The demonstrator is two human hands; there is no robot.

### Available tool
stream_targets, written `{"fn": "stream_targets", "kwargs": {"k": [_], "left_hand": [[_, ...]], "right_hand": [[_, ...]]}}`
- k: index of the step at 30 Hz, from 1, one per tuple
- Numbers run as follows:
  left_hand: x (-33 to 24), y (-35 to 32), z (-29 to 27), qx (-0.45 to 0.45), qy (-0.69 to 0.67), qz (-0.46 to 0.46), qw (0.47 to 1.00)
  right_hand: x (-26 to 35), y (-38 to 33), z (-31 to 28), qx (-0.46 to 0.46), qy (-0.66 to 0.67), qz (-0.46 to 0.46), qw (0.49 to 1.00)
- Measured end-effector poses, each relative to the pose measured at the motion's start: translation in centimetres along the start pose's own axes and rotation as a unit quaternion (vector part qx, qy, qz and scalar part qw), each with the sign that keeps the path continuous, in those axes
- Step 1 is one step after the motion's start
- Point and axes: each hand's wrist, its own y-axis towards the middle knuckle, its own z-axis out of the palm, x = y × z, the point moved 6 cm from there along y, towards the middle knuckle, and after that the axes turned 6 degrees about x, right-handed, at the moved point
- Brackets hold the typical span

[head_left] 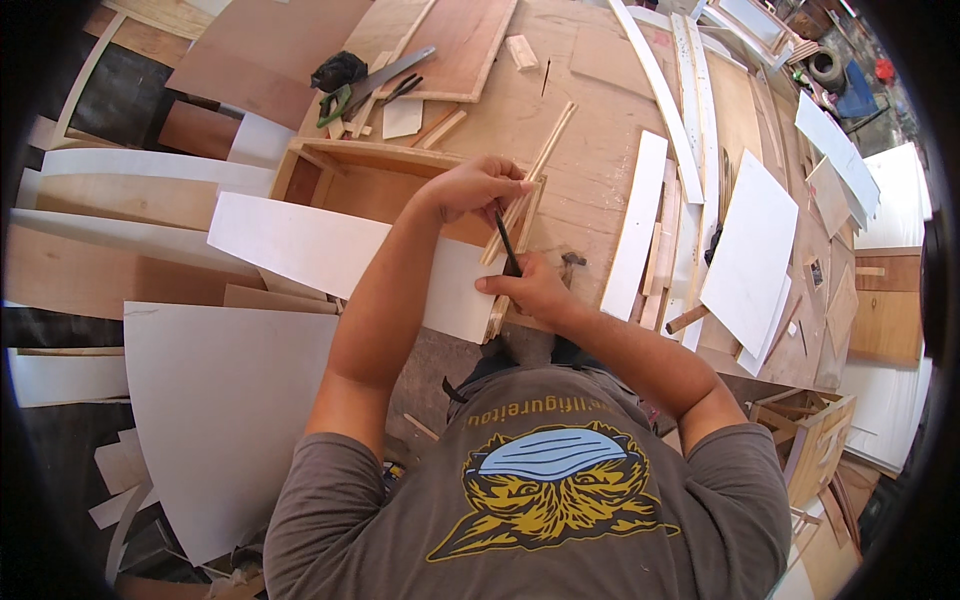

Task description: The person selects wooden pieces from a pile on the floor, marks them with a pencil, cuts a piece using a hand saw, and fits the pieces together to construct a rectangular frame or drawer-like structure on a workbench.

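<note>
My left hand [478, 188] is closed, pinching a thin wooden strip [545, 155] that slants over the end of an open wooden box [375, 190]. My right hand [537, 288] is closed around a slim dark pencil-like stick [506, 240]. Its upper end reaches up to the strip, just under my left fingers. The right thumb rests at the end of a long white panel [300, 240], which lies along the near side of the box. Whether the panel is fastened to the box I cannot tell. A hammer [572, 262] lies just right of my right hand.
On the wooden worktable [590, 110] lie a green-handled saw [390, 70], pliers [404, 88], a black bag [338, 70] and a small wood block [521, 52]. White strips [636, 225] and a white board [750, 250] lie to the right. Large panels [230, 400] stand at the left.
</note>
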Motion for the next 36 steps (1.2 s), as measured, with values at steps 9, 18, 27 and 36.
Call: {"fn": "stream_targets", "kwargs": {"k": [9,18,27,36], "left_hand": [[0.2,0.5,0.5,0.018,0.017,-0.023,0.999],[2.0,1.0,-0.1,0.017,-0.002,-0.054,0.998],[2.6,0.7,-0.1,-0.01,0.022,-0.096,0.995],[2.3,0.5,0.1,-0.02,0.023,-0.106,0.994]], "right_hand": [[-1.0,0.3,-0.2,0.015,0.026,-0.025,0.999],[-0.7,0.3,0.0,0.031,0.044,-0.013,0.998],[-0.5,0.0,0.1,0.021,0.024,-0.028,0.999],[0.7,-0.9,0.3,0.014,0.008,-0.017,1.0]]}}
